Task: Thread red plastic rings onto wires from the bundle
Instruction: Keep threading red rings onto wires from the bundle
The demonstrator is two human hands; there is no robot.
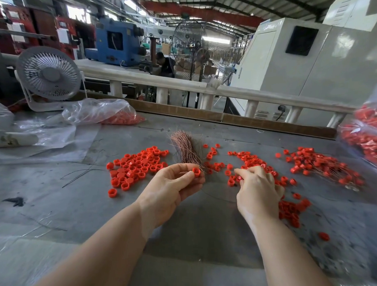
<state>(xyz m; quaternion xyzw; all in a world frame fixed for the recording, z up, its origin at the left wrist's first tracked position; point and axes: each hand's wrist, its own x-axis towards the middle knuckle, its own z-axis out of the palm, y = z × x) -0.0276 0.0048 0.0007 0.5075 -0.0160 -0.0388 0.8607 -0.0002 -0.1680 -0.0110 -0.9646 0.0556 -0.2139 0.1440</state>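
- The left hand [171, 185] sits palm-up near the middle of the grey table [201, 224], thumb and fingers pinching one red ring [196, 171]; the near end of the copper wire bundle [184, 148] meets the same fingers, and the bundle fans out toward the far side.
- The right hand [259, 190] lies knuckles-up just right of it, fingers curled down among the loose rings [250, 161]; it seems to nip something small at the fingertips, but the view is too poor to say what.
- The two hands are apart, with a narrow strip of bare table between them.
- A dense left pile of rings [137, 166] lies left of the bundle, close to the left hand.
- Far right, a heap of rings already on wires [323, 166] spreads toward the table's right edge, beside a clear bag of red parts [367, 136].
- Far left, a second plastic bag [103, 112] and a white desk fan [49, 76] crowd the far edge by the cardboard strip [227, 118].
- The widest open surface lies near, around the forearms.
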